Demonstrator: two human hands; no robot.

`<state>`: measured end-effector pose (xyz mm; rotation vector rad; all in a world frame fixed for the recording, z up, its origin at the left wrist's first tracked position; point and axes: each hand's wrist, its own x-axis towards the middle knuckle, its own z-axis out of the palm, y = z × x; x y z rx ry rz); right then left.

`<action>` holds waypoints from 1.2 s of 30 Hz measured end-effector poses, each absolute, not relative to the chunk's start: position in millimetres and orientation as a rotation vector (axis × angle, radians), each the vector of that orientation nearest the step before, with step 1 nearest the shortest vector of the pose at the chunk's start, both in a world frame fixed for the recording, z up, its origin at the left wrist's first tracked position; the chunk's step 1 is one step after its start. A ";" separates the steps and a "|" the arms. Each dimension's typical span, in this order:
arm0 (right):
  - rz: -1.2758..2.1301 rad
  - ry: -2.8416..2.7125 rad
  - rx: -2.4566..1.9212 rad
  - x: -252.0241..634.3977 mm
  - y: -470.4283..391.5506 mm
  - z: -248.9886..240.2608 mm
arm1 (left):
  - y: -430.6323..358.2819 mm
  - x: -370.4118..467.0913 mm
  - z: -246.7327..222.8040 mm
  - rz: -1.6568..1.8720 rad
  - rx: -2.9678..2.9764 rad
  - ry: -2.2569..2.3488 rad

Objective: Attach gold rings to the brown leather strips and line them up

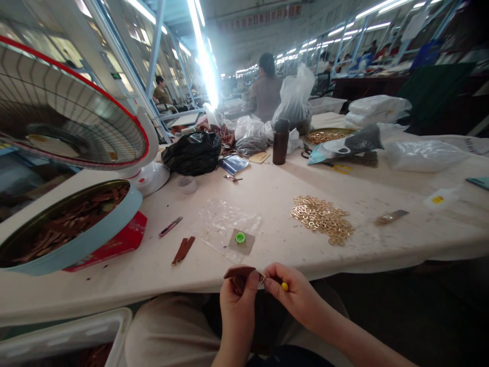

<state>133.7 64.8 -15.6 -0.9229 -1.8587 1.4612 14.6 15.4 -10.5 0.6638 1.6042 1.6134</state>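
Above my lap at the table's near edge, my left hand (240, 298) is closed on several brown leather strips (240, 273). My right hand (287, 289) pinches a small gold ring (262, 278) at the right end of a strip, close to my left fingertips. A yellow-tipped tool (284, 286) sticks out between my right fingers; the rest of it is hidden. Beyond my hands, a green cap (240, 237) sits on a small grey square (246, 246). A pile of gold rings (321, 218) lies to the right, and loose brown strips (184, 250) lie to the left.
A fan (69, 112) and a round tin of brown pieces (114, 224) stand at the left. Farther back are a black bag (193, 153), a dark bottle (280, 142) and plastic bags (420, 155). A white bin (69, 331) is at lower left. People sit in the background.
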 end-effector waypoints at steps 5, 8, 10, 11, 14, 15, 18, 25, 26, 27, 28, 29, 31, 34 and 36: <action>1.400 -1.837 -0.918 130.4 64.2 -16.8 | 16.7 15.3 -6.4 1.603 0.721 1.592; 1.372 -1.845 -0.911 127.7 63.1 -18.7 | 18.2 15.5 -6.0 1.568 0.637 1.544; 1.332 -1.864 -0.934 126.5 62.6 -19.6 | 18.8 14.8 -7.2 1.546 0.581 1.515; 1.302 -1.872 -0.952 126.2 62.6 -19.7 | 18.8 14.2 -8.0 1.528 0.558 1.507; 1.324 -1.872 -0.959 126.8 63.6 -18.8 | 17.3 11.2 -9.4 1.454 0.524 1.524; 1.388 -1.857 -0.939 127.4 64.2 -18.5 | 16.5 10.1 -9.1 1.435 0.526 1.534; 1.580 -1.785 -0.900 128.2 65.9 -19.5 | 13.9 8.5 -6.6 1.406 0.565 1.549; 1.414 -1.765 -0.999 126.0 62.8 -23.9 | 13.3 12.1 -9.6 1.423 0.612 1.560; 1.442 -1.786 -0.972 127.1 62.2 -22.9 | 13.5 12.2 -10.7 1.416 0.575 1.544; 1.466 -1.817 -0.942 128.7 61.7 -21.6 | 13.6 11.9 -11.5 1.402 0.536 1.511; 1.464 -1.860 -0.922 130.8 61.5 -20.4 | 13.7 11.3 -11.9 1.385 0.499 1.464; 1.424 -1.911 -0.914 133.3 61.6 -19.3 | 13.8 10.5 -11.9 1.364 0.468 1.409; 1.244 -2.007 -0.903 138.6 63.0 -18.1 | 13.6 9.2 -10.9 1.313 0.447 1.309; 1.009 -2.117 -0.728 145.4 67.3 -17.8 | 12.1 9.3 -8.9 1.241 0.514 1.287; 0.956 -2.169 -0.617 148.3 70.4 -17.2 | 10.2 11.0 -8.7 1.217 0.602 1.331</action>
